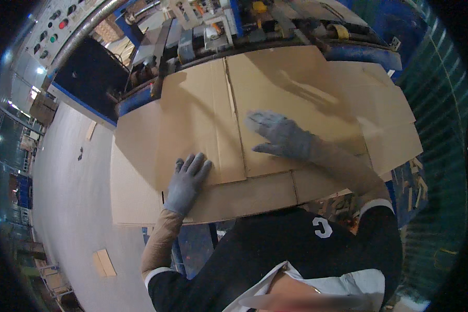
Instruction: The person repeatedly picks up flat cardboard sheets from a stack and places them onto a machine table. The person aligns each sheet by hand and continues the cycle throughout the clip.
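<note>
A stack of large flat brown cardboard sheets [275, 93] with creases and slots lies in front of me on a machine table. My left hand [188, 181], in a grey glove, rests flat with fingers spread on the near left part of the top sheet. My right hand [282, 136], also gloved in grey, lies palm down with fingers apart near the middle of the sheet, right of a slot cut. Neither hand grips anything.
A blue machine [255, 26] with rollers and metal parts stands beyond the sheets. A control panel [52, 26] with coloured buttons is at the upper left. Pale floor [67, 197] on the left holds small cardboard scraps [104, 262].
</note>
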{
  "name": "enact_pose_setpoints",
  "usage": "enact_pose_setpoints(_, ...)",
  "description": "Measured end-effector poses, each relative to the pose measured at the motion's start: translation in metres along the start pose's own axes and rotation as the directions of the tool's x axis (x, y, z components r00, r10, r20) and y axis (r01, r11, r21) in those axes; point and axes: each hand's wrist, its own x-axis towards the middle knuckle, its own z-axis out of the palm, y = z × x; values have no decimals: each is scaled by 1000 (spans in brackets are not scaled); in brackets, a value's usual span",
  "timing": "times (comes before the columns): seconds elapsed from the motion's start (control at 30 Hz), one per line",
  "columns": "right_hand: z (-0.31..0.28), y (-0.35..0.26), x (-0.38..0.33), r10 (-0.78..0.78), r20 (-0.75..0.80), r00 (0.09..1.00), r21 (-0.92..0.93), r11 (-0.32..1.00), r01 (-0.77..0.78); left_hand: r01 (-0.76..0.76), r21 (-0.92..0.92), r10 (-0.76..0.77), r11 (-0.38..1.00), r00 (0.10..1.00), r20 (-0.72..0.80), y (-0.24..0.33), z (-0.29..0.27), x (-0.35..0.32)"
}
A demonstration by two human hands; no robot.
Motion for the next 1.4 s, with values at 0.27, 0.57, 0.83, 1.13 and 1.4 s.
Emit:
enact_pose_setpoints(0.27, 36, 14, 31, -59, 138, 989, -112, 991, 75, 67, -62, -66, 996, 997, 28, 1, 4, 0)
enact_pose_setpoints(0.57, 43, 22, 56, 418, -145, 897, 425, 845, -325, 80, -538, -65, 839, 997, 48, -38, -16, -4)
enact_pose_setpoints(0.83, 64, 49, 110, 629, 306, 714, 729, 328, -601, 618, -637, -797, 462, 604, 9, -184, 47, 71)
enact_pose_setpoints(1.13, 99, 59, 109, 638, 54, 768, 662, 552, -506, 801, -165, -816, 575, 547, -187, -147, 42, 108)
enact_pose_setpoints(1.4, 69, 48, 124, 617, 156, 771, 240, 734, -636, 825, -286, -871, 488, 484, -90, -140, 24, 111)
